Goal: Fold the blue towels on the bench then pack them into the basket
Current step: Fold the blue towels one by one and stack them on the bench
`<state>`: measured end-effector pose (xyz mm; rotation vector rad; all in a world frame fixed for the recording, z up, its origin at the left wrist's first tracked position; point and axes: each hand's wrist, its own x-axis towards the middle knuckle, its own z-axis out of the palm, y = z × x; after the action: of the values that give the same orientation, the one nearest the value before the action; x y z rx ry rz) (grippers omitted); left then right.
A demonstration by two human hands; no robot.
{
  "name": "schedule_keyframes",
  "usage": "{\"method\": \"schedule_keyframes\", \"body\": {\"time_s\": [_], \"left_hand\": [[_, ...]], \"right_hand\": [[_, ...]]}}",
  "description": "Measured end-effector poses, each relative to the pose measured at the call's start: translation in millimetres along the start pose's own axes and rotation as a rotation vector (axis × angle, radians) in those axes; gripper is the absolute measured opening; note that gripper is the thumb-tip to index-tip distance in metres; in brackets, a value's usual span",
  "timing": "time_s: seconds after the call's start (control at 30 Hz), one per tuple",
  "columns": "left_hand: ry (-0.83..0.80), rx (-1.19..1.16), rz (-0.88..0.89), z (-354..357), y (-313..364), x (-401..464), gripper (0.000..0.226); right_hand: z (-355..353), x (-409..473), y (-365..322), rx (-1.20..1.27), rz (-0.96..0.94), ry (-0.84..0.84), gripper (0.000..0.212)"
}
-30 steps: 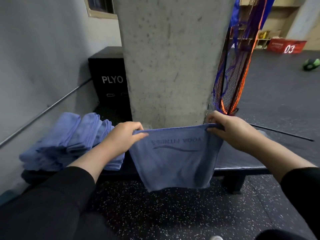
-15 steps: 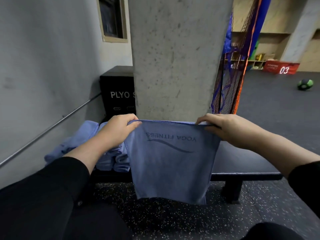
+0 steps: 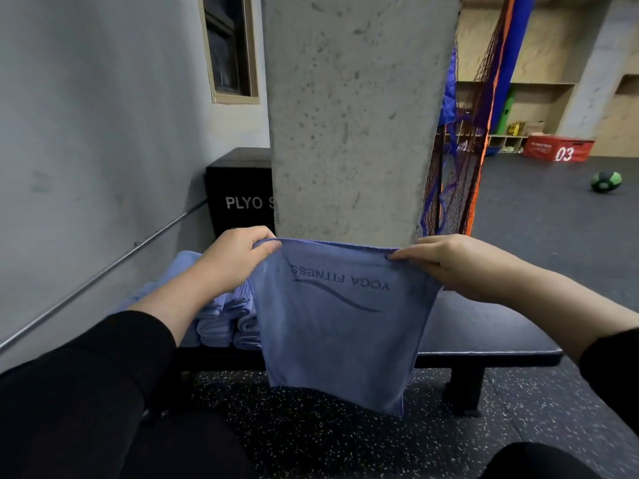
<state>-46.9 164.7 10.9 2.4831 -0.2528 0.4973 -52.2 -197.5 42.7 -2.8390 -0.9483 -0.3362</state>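
Occlusions first, left to right. Stack of folded towels [image 3: 221, 319] on the left end of the bench [image 3: 484, 335]: mostly blocked by the left forearm and the held towel, only rolled edges and a bit of the top layer show. Can't count them. Black plyo box [image 3: 238, 188] behind it: label reads "PLYO S", rest cut off by the concrete pillar [image 3: 349, 115]. Bench middle is hidden behind the hanging cloth; one leg visible at the right, left support lost in dark. No basket in frame. Both sleeves run out of frame at the bottom edges.

Left hand [image 3: 235, 259]: fingers curled over, thumb pinching the top left corner of the blue towel [image 3: 339, 333]. Fingertips tucked behind the fabric, not visible.

Towel: held up in the air in front of the bench, top edge pulled roughly straight between both hands, just in front of the pillar base. Hangs flat, no folds visible, lower edge drops below the bench seat, lower right corner hangs lowest. Print "YOGA FITNESS" with a wave line under it reads upside down from this view. Stitched hem shows along the top and left edges. Colour matches the stack.

Right hand [image 3: 446, 261]: pinching the top right corner, fingers closed on the hem, knuckles up. Thumb is hidden.

Far right: orange-blue netting [image 3: 456, 188] hanging beside the pillar, red box marked "03" [image 3: 558, 152], green-black ball [image 3: 605, 181] on the floor. Shelf contents behind are too small to make out.
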Motion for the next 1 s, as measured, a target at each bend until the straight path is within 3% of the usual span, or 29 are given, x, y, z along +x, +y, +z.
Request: {"method": "schedule_keyframes", "body": {"time_s": [0.13,0.3,0.43,0.57,0.8,1.0], "left_hand": [[-0.001,-0.013,0.016,-3,5,-3,0.017],[0.0,-0.042,0.041,-5,9,-4,0.013],[0.07,-0.125,0.036,-4,9,-7,0.015],[0.012,-0.179,0.013,-1,10,-8,0.023],[-0.11,-0.065,0.02,13,1,-8,0.022],[-0.117,-0.093,-0.019,43,-14,1,0.019]], "right_hand": [[-3,-2,-2,-0.025,0.061,0.004,0.034],[-2,-5,-2,-0.043,0.039,-0.059,0.012],[5,-8,4,0.028,0.062,0.172,0.002],[7,-8,8,0.045,0.118,0.368,0.004],[19,-9,10,0.115,0.213,0.447,0.002],[46,-4,26,0.378,0.398,0.481,0.008]]}}
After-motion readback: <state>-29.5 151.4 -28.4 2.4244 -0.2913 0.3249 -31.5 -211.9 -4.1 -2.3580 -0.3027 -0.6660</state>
